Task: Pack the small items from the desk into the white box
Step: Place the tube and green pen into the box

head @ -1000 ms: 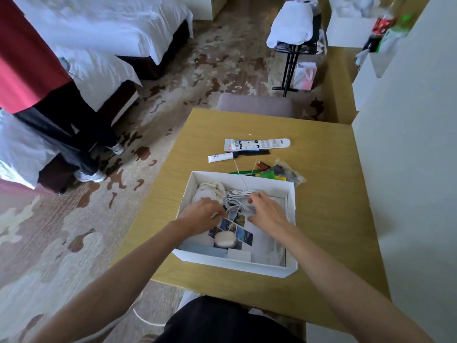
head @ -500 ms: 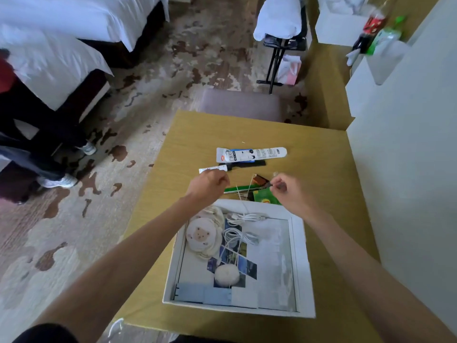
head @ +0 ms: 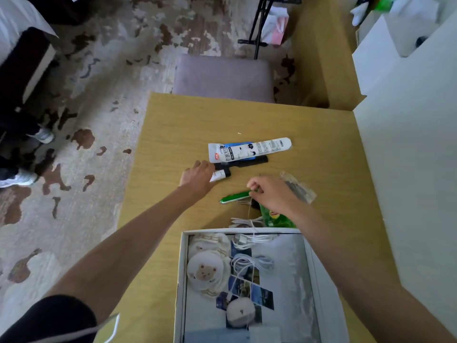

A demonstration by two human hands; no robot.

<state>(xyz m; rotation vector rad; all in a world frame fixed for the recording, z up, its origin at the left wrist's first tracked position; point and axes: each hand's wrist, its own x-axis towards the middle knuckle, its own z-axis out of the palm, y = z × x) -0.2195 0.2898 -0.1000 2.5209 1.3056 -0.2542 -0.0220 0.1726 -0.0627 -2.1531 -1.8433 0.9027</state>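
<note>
Now left hand (head: 197, 178) loosely touches illegibly printed tube (head: 220, 175); right hand (head: 272, 194) pinches green pen (head: 235, 196).

Soft, even daylight is lighting the desk (head: 173, 134), casting faint shadows; wide-angle distortion is bending the edges, softening detail.
</note>
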